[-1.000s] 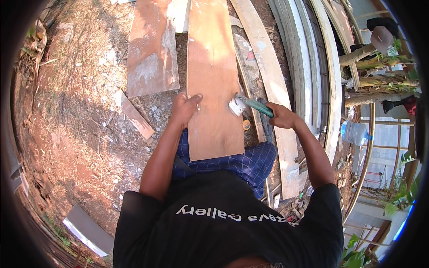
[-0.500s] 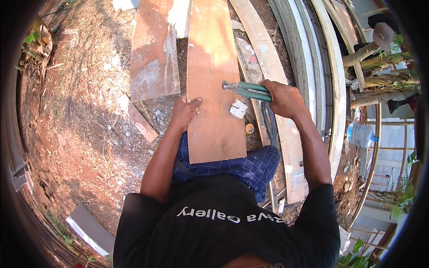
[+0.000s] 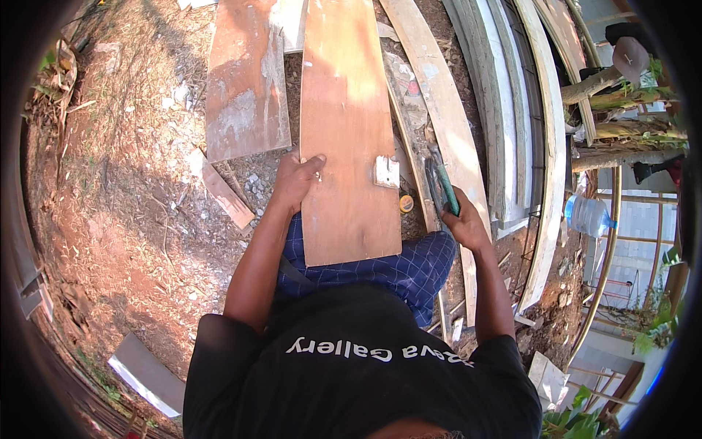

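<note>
A long reddish-brown wooden board [image 3: 347, 132] lies across my lap, its near end over my blue checked trousers. My left hand [image 3: 296, 181] is closed on the board's left edge, thumb on top; a tiny pale bit shows beside the thumb. To the right of the board, my right hand [image 3: 466, 222] is closed around green-handled pincers [image 3: 447, 192], held low with the jaw end pointing away from me. A whitish, chipped block [image 3: 387, 172] rests at the board's right edge. Just right of that edge is a small round yellow thing [image 3: 406, 203].
Another stained board [image 3: 248, 95] lies ahead on the left, beside a short wood scrap [image 3: 227, 194]. Long planks [image 3: 446, 110] and concrete-like beams [image 3: 504, 110] run along the right. Further right are a clear blue water bottle [image 3: 589, 216] and a cap [image 3: 630, 58].
My right hand has drawn the pincers from above the board down to its right side, turning them to point away. The left hand keeps its grip on the board.
</note>
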### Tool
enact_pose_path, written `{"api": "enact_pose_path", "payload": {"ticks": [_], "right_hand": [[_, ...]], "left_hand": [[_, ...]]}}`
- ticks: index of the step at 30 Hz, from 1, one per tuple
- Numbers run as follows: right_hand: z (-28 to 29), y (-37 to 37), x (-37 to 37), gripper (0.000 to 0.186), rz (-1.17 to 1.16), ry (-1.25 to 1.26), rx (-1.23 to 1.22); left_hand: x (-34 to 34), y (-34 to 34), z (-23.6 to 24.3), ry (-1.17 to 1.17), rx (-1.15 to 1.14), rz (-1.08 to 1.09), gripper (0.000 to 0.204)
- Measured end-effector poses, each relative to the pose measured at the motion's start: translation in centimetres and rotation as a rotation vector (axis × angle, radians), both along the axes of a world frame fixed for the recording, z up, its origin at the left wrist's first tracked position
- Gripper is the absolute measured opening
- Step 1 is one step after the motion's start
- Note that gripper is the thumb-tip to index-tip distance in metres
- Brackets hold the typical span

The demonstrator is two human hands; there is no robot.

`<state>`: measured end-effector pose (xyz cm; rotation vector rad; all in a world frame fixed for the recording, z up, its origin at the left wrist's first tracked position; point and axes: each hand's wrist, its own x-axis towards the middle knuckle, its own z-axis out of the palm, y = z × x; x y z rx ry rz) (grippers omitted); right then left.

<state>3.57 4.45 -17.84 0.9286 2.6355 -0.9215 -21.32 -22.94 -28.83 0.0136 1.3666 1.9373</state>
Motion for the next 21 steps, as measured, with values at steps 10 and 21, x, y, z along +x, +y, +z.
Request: {"api": "enact_pose_path", "payload": {"ticks": [10,21], "right_hand": [[-3.1,-5.7,5.2,0.025,-0.176,0.054,-0.542],[-8.1,-10.7,4.9,0.039,-0.711,0.491,-1.172]], "left_hand": [[1.1,1.0,5.3,1.499,-0.950,0.041,0.082],[3.0,10.6,5.5,1.852,-0.629,-0.973,0.062]]}}
